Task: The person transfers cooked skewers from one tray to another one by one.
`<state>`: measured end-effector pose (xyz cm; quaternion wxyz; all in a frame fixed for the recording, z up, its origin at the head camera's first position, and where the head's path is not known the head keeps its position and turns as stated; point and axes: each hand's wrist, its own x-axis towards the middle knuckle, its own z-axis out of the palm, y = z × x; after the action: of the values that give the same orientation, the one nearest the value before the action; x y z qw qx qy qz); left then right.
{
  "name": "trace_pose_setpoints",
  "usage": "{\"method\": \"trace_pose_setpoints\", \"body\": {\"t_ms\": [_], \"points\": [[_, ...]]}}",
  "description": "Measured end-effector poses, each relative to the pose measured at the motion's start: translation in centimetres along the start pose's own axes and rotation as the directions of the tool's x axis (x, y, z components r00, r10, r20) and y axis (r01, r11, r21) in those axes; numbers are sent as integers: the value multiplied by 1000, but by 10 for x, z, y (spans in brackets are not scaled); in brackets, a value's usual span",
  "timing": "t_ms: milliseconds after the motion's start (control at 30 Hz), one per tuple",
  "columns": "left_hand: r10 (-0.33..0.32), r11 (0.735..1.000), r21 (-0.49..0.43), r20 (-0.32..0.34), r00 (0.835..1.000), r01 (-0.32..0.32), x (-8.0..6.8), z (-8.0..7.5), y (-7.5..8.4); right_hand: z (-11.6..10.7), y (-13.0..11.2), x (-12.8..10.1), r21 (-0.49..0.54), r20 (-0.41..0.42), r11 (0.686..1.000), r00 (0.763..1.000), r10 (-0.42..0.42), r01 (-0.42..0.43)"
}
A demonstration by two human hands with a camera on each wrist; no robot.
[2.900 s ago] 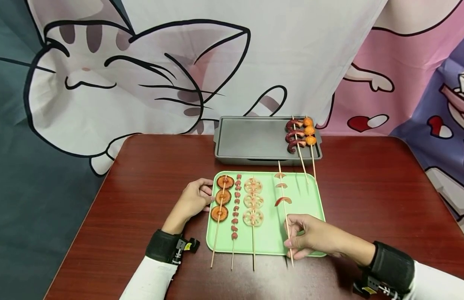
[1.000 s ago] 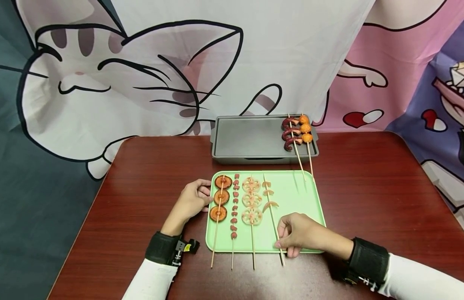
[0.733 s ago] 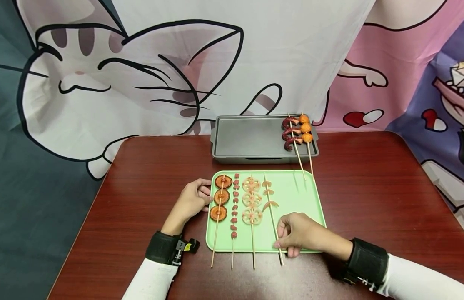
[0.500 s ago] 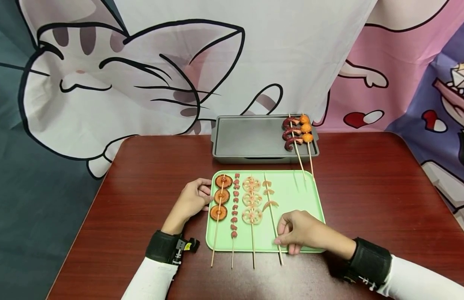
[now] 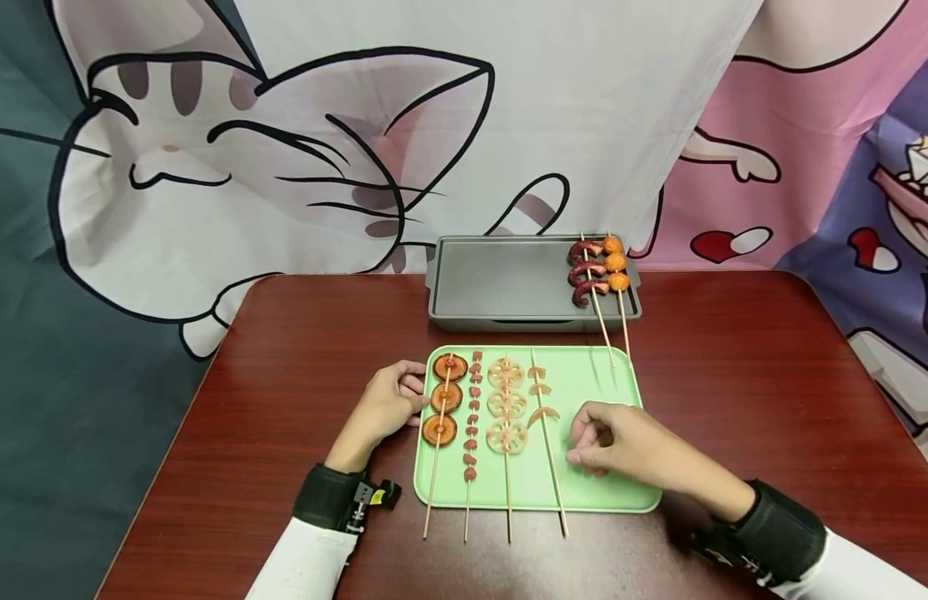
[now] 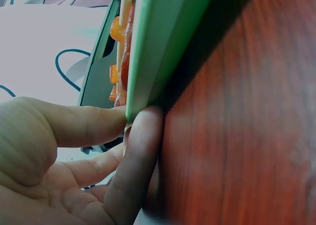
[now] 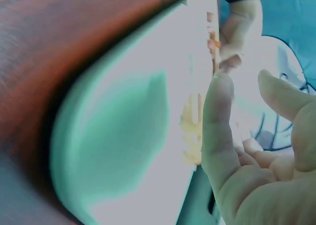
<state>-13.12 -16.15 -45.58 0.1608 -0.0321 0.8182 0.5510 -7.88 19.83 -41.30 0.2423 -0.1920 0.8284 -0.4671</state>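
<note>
Pale bamboo, the shrimp skewer (image 5: 545, 437) lies flat on the green tray (image 5: 617, 492), rightmost of the four skewers there, its three pink shrimp pieces up toward the far end and its bare stick running past the near rim onto the table. My right hand (image 5: 621, 442) is just to the right of it, over the bare part of the tray, holding nothing; the fingers (image 7: 217, 131) are loosely bent and apart from the thumb, and the stick is clear of them. From the right wrist view I see the washed-out tray surface and the blurred row of food beyond my fingertips.

My left hand (image 5: 385, 404) rests on the table at the tray's left edge. In the left wrist view its fingers (image 6: 140, 156) press against the green rim (image 6: 163, 42), one alongside it and one at its corner, lightly bent rather than wrapped round it.

Left of the shrimp skewer come the lotus root skewer (image 5: 506, 412) with three pale slices, then the skewer of small red pieces (image 5: 471, 417), then the mushroom skewer (image 5: 443, 400) with three brown rounds nearest my left hand. All four lie roughly parallel, handles toward me.

Beyond the tray, near the table's far edge, stands the grey grill pan (image 5: 501, 283). At its right end lie the octopus skewer (image 5: 586, 273) and the orange ball skewer (image 5: 616, 262), side by side, their sticks reaching over the pan's near rim toward the green tray. The dark red wooden table (image 5: 734, 375) carries everything, with a cartoon cat cloth (image 5: 284, 150) hanging behind.
</note>
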Motion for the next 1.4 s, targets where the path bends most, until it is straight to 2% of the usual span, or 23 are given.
{"method": "trace_pose_setpoints", "body": {"t_ms": [200,433,600,800,900,1000,1100,1233,1400], "points": [[-4,1000,-1,2,1000,4,-1,1,2,-12,-10,-5,-144,-129,985,985,-118,99],[-7,1000,4,-1,1000,7,-1,2,2,-26,-12,-9,-73,-268,991,955,-129,114],[-7,1000,1,3,1000,7,0,2,1,-33,-10,-10,-72,-370,989,917,-149,132],[-3,1000,-3,-1,1000,3,1,3,-1,-42,-7,-7,71,-429,975,889,-161,211],[-6,1000,-10,-2,1000,6,1,4,-1,-48,-5,-6,182,-455,948,877,-152,259],[-2,1000,-11,0,1000,2,1,5,-1,-54,-3,-5,282,-488,909,862,-139,306],[3,1000,-9,-2,1000,-3,1,4,-1,-60,-1,-3,334,-514,880,848,-130,338],[0,1000,-13,-7,1000,0,0,3,-2,-67,3,1,351,-510,874,852,-121,335],[1,1000,-19,-5,1000,-1,0,1,-2,-74,5,5,370,-461,889,884,-79,272]]}}
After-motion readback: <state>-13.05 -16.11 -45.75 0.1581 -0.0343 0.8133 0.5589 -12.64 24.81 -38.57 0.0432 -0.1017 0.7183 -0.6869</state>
